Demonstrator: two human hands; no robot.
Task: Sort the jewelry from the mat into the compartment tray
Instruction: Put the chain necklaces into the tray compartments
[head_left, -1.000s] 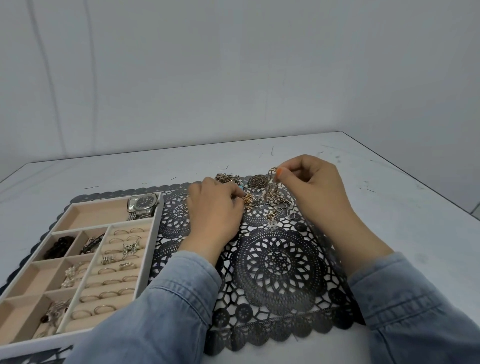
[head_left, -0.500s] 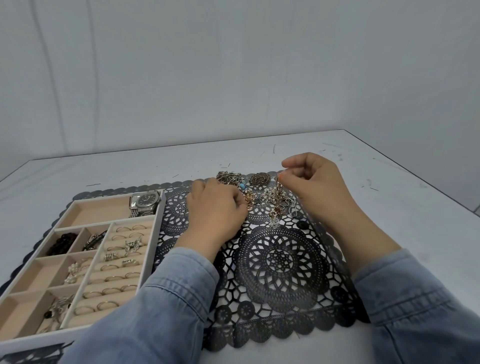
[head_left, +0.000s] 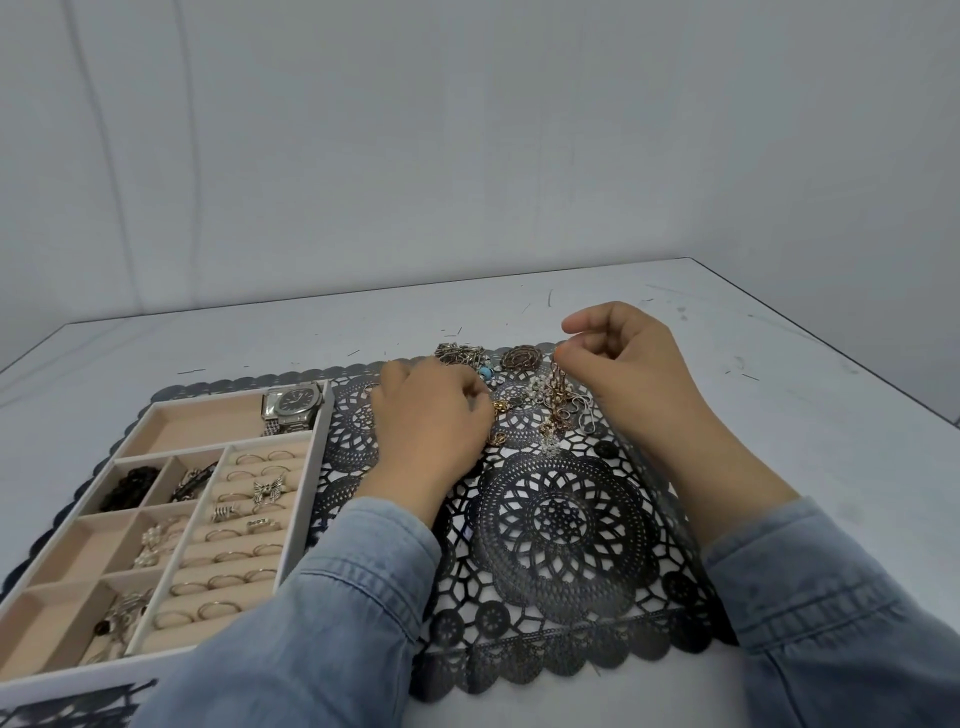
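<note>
Two hands are working the tangle (head_left: 550, 405) at the far edge of the mat (head_left: 561, 519). Right hand (head_left: 628, 364) is pinching a thin strand at the tangle's top, likely teasing one piece free. Left hand (head_left: 431, 415) is sitting curled, knuckles up, against the tangle's left side, probably pinning it; can't tell what its fingertips are gripping. Tray (head_left: 311, 467) is sitting left, rings (head_left: 228, 608) and watch (head_left: 293, 405) already in
</note>
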